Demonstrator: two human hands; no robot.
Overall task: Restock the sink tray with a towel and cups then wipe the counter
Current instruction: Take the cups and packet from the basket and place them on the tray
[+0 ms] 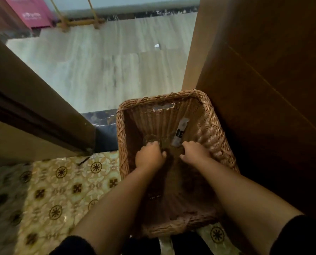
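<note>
A brown wicker basket (216, 126) stands on the floor against a wooden cabinet side. Both my hands reach down inside it. My left hand (149, 156) curls over the rim of a clear glass cup (150, 141) near the basket's left wall. My right hand (195, 153) has fingers and thumb wrapped around the right side of a second clear glass cup (170, 147) that sits between the hands; the glass is dim and hard to make out. A small white and black sachet (180, 133) lies on the basket floor just beyond my right fingers. No towel is in view.
A tall wooden cabinet panel (263, 70) rises on the right, touching the basket. A dark door frame (43, 111) runs along the left. Patterned floor tiles (61, 190) lie under me, pale wood-look floor (107, 61) lies beyond a dark threshold, and a pink bag (34, 13) stands far off.
</note>
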